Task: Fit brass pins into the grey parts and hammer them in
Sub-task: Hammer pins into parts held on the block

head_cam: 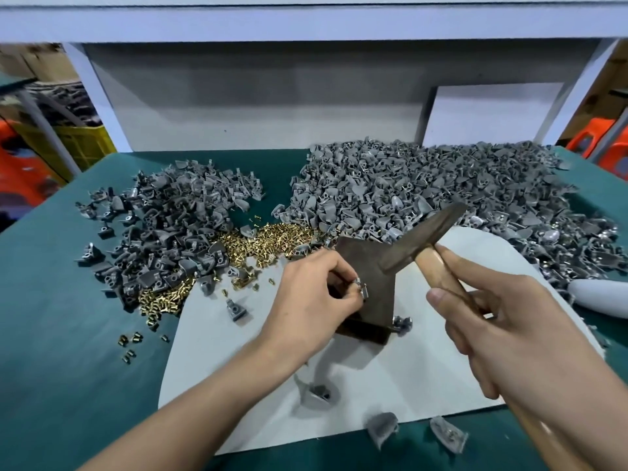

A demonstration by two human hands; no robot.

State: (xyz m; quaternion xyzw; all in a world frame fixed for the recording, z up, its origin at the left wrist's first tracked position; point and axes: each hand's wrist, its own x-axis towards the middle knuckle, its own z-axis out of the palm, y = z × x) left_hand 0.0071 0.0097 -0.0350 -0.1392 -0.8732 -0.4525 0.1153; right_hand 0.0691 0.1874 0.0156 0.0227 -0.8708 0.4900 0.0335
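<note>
Table (pixel 68 334) with green cloth is nearest to me, and a white sheet (pixel 424 368) lies over its middle. A few loose grey parts (pixel 382 428) lie at the front edge of this sheet, some on it and some just off it.

Above them I see the two bare hands. The right hand (pixel 509 334) has its fingers curled round the wooden handle of the hammer (pixel 424 239), with the thumb laid along the wood. The dark head is up in the air and tilted, over the far right part of the metal block (pixel 360 260). This block is dark and flat and rests on the sheet between both hands.

The left hand (pixel 312 300) pinches one small grey part (pixel 360 288) between thumb and fingertips and holds it at the top face of the block. Whether a pin sits in it I cannot tell; it is too small.

Behind the left hand the brass pins (pixel 265 239) are spread in a golden band, and a few of them are scattered on the green cloth at the left. Farther back are two heaps of grey parts. The smaller heap (pixel 163 226) is on the left, and the bigger heap (pixel 441 198) on the right reaches the far edge. A white rounded thing (pixel 601 295) lies at the right edge beside it. At the very back a white board (pixel 492 110) stands against the grey wall.
</note>
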